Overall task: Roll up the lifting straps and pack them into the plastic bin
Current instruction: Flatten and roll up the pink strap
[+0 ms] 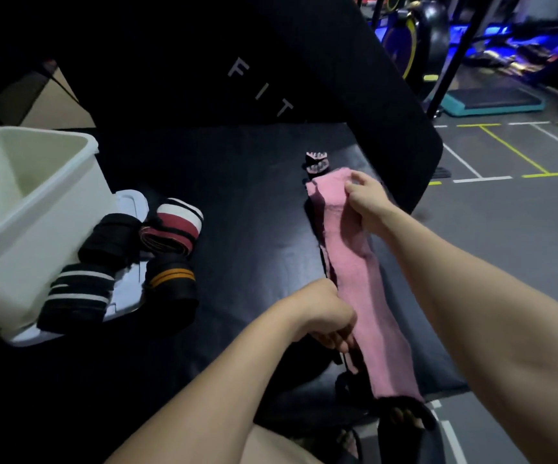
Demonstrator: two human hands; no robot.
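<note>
Holding the pink strap (351,279) stretched flat along the bench pad (254,212), my right hand (366,204) pinched its far end while my left hand (326,316) gripped the near stretch, fingers curled round the edge. The step in hand appeared to be straightening before rolling. Four rolled straps (120,262) lay well to the left of my fingers, just beside the plastic bin (36,209), not yet packed. Next move, in my judgement: begin a tight roll from one end, keeping edges aligned.

black padded bench (237,195) | teal step platform (492,102) | exercise bikes (415,38) | floor lines (512,152)
</note>
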